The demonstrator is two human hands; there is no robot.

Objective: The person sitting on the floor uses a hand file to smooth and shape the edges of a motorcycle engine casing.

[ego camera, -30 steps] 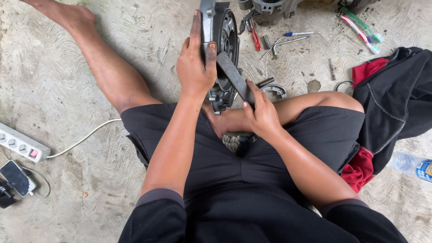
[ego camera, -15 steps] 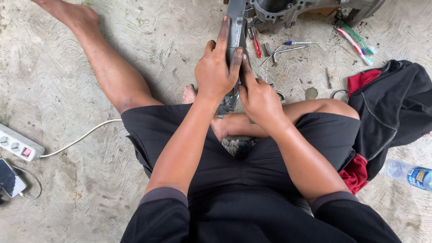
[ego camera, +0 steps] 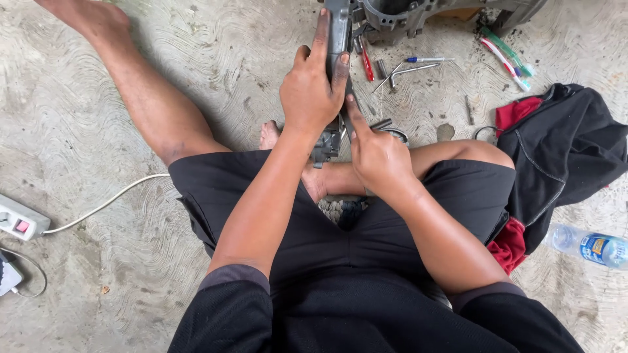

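Observation:
I sit on a concrete floor with one leg stretched out to the left and the other folded in front of me. My left hand (ego camera: 314, 91) is wrapped around a grey metal engine part (ego camera: 337, 29) that stands on edge between my legs. My right hand (ego camera: 376, 153) rests just right of it, index finger pressed up against the part's lower side. The bottom of the part is hidden behind both hands.
A grey engine casing (ego camera: 399, 16) lies at the top. Beside it are a red-handled tool (ego camera: 367, 64), a metal L-shaped wrench (ego camera: 411, 69) and toothbrushes (ego camera: 505, 57). Black and red clothes (ego camera: 569, 147) and a plastic bottle (ego camera: 592, 247) lie right. A white power strip (ego camera: 19, 222) lies left.
The metal part has been turned from showing its round face to standing edge-on. My left hand has shifted its grip higher, and my right hand has let go of a dark belt-like piece.

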